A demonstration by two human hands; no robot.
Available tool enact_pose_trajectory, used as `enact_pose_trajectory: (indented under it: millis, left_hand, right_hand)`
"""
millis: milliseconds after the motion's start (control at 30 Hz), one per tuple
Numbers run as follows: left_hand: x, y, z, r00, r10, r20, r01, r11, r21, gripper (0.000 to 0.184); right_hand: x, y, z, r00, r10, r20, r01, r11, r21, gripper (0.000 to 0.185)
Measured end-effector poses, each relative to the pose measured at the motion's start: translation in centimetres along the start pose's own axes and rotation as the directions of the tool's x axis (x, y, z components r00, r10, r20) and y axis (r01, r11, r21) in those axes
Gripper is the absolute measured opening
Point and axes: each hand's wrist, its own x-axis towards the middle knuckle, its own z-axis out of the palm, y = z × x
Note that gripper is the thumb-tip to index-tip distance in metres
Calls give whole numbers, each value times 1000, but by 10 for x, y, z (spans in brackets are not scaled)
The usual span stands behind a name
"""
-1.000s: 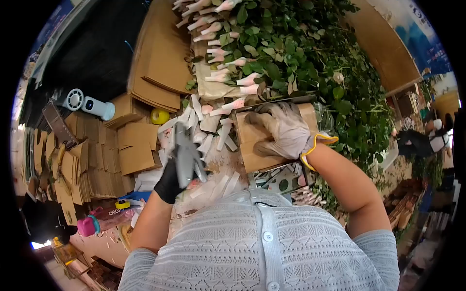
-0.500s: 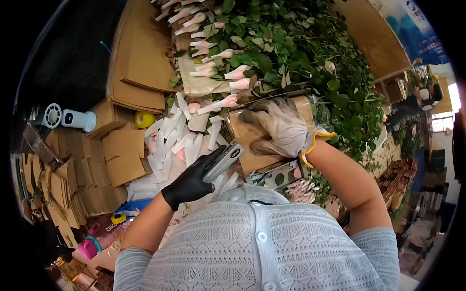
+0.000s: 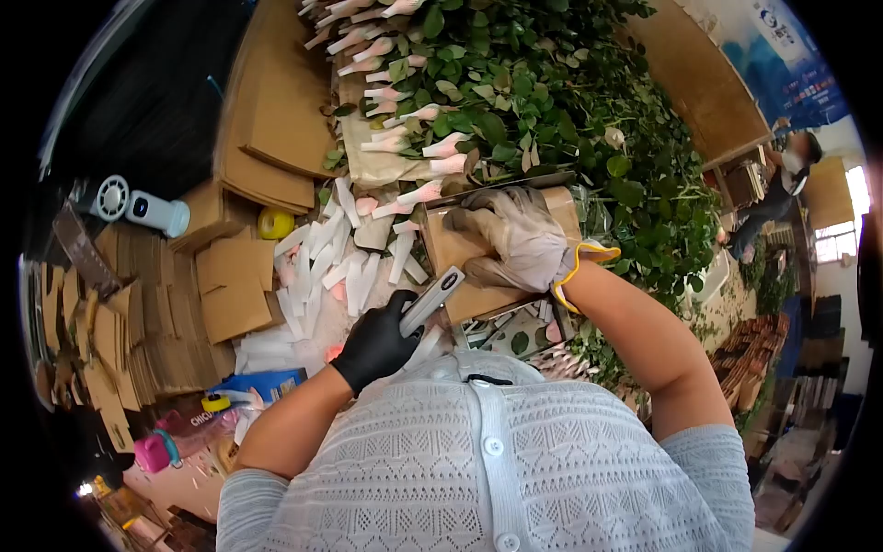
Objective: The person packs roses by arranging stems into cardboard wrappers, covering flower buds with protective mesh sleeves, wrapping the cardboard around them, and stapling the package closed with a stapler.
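My left hand [image 3: 379, 342], in a black glove, is closed round a grey stapler [image 3: 430, 304]. The stapler's end points up and right, close to the lower left edge of a brown cardboard sheet [image 3: 449, 247]. On that cardboard lies my right hand [image 3: 522, 237], in a pale, soiled work glove with yellow trim, its fingers apart and pressing on the surface. The cardboard sits in a dark-edged frame; what lies beneath it is hidden. Just left of it are pink rose buds in white mesh sleeves [image 3: 423, 193].
Leafy rose stems [image 3: 552, 101] pile up beyond the cardboard. Loose white sleeves [image 3: 317, 267] cover the table at left, near yellow tape [image 3: 275, 223], stacked cardboard [image 3: 152, 313] and a small fan [image 3: 138, 207]. A pink-capped bottle [image 3: 156, 451] stands lower left. Another person [image 3: 782, 189] is far right.
My left hand and the stapler have shifted slightly right and up, nearer the cardboard. My right hand stays on the cardboard; the view has swung a little.
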Motion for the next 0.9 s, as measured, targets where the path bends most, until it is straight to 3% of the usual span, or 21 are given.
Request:
enact_pose_trajectory:
  millis: [100, 133, 167, 233, 300, 333, 367, 433, 500, 567, 667, 733, 833, 867, 900]
  left_hand:
    - [5, -9, 5, 1000, 20, 22, -22, 997, 71, 49]
    - [5, -13, 4, 999, 34, 38, -35, 999, 19, 55]
    - [0, -17, 4, 996, 78, 47, -69, 983, -170, 64]
    - [-16, -44, 22, 942, 281, -185, -304, 947, -104, 72]
    - [-45, -60, 37, 959, 120, -258, -107, 992, 62, 77]
    - [-57, -71, 46, 912, 185, -366, -63, 945, 321, 78]
    - [-64, -79, 53, 905, 232, -357, -59, 899, 434, 78]
    - [-65, -71, 65, 881, 232, -412, -66, 923, 380, 76]
    - [-53, -50, 71, 845, 283, -454, -57, 891, 451, 72]
    - [-33, -42, 77, 864, 305, -399, -67, 857, 511, 73]
    - [-28, -36, 76, 787, 389, -479, -114, 854, 507, 66]
    - [-27, -39, 76, 936, 133, -326, 19, 906, 424, 54]
    - [-26, -36, 68, 956, 125, -266, 3, 900, 436, 44]
    - [-24, -34, 60, 985, 54, -164, 12, 925, 380, 46]
    - [-20, -38, 54, 985, 55, -165, 13, 924, 383, 46]
  right_hand:
    - [3, -3, -5, 999, 0, 35, 0, 1000, 16, 61]
    - [3, -5, -4, 997, 37, 73, -40, 998, 38, 60]
    - [2, 0, 0, 999, -51, -9, 51, 997, -63, 60]
    - [3, -3, -2, 999, 5, 38, -5, 1000, -14, 63]
    - [2, -3, 0, 1000, -16, 20, 16, 1000, -9, 63]
    - [1, -3, 0, 1000, -13, -5, 13, 1000, 1, 63]
    - [1, -3, 0, 1000, -25, 8, 25, 1000, -6, 63]
    - [1, -6, 0, 999, -17, -32, 15, 999, -44, 62]
    - [0, -5, 2, 1000, -23, -14, 22, 999, -47, 61]
    - [1, -1, 4, 994, -84, -64, 85, 996, 18, 61]
    - [2, -4, 3, 995, -79, -67, 75, 996, -57, 60]
    - [2, -5, 3, 996, -72, -57, 69, 996, -53, 61]
    - [3, -4, 4, 992, -92, -82, 90, 995, -35, 61]
    - [5, -3, 3, 994, -96, -60, 94, 995, -28, 62]
    - [5, -5, 1, 993, -97, -64, 95, 995, -27, 62]
